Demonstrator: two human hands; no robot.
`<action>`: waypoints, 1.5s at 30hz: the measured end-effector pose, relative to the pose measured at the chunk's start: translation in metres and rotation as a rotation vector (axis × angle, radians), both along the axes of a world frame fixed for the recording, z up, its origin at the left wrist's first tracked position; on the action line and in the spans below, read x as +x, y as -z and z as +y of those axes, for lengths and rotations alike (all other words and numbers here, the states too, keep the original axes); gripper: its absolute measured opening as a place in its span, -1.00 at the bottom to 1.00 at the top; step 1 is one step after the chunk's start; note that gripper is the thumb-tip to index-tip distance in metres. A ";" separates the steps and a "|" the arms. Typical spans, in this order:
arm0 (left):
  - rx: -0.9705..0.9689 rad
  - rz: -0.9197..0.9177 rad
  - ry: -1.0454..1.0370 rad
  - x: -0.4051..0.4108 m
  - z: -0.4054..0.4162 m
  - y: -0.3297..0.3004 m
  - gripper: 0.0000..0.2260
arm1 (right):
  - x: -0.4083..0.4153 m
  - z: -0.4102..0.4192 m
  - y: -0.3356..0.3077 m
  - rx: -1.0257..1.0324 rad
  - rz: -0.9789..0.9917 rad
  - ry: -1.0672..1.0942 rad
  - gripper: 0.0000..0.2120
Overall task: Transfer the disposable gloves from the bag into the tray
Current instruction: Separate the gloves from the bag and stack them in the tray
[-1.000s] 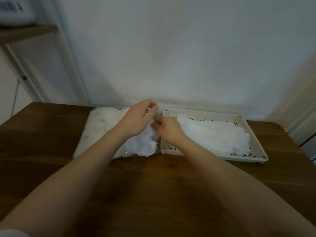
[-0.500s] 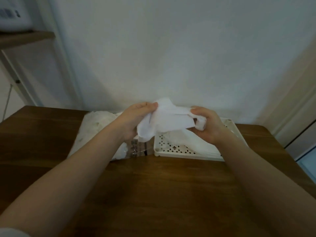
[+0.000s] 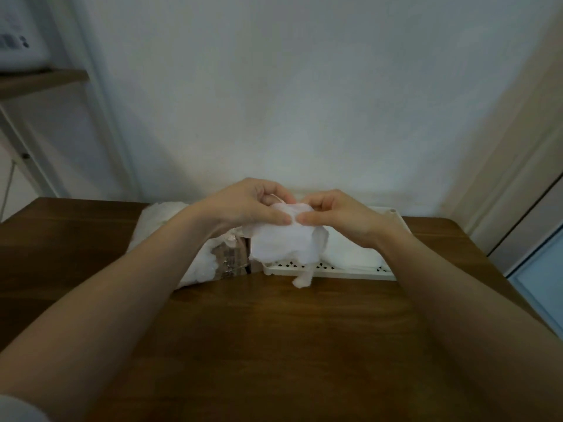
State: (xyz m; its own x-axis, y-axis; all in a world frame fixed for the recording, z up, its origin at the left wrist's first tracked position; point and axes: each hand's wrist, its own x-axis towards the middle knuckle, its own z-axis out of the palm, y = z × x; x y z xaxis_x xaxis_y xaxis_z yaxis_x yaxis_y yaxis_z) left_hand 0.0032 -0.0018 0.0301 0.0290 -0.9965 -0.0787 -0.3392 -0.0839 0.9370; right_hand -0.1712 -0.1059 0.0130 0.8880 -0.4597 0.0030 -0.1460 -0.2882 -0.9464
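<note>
A thin white disposable glove (image 3: pixel 286 243) hangs in the air above the near left corner of the tray. My left hand (image 3: pixel 246 205) and my right hand (image 3: pixel 338 214) both pinch its top edge, thumbs almost touching. One glove finger dangles down over the tray's front rim. The clear plastic bag (image 3: pixel 210 263) full of white gloves lies on the table to the left, partly behind my left forearm. The white perforated tray (image 3: pixel 335 271) sits to the right of the bag and holds several gloves (image 3: pixel 350 251).
The brown wooden table (image 3: pixel 274 330) stands against a white wall. A shelf unit (image 3: pixel 39 80) stands at the far left, and a door frame (image 3: pixel 524 178) runs along the right.
Both hands drew a glove out of the bag, spread it apart, then brought it together. They now meet at its top edge over the tray's left corner.
</note>
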 end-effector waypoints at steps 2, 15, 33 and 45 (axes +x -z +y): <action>0.042 -0.114 -0.001 0.000 0.002 0.001 -0.79 | -0.005 -0.002 0.000 -0.050 0.033 0.076 -0.91; -0.022 0.585 -0.263 -0.026 -0.016 0.019 -0.90 | -0.059 -0.023 0.018 0.413 -0.059 0.348 -0.89; -0.181 -0.078 -0.367 -0.056 -0.096 0.021 -0.77 | -0.094 -0.081 0.013 -0.236 0.362 0.414 -0.87; -0.341 -0.217 -0.185 -0.045 -0.119 0.034 -0.89 | -0.096 -0.097 0.010 -0.795 0.270 0.612 -0.89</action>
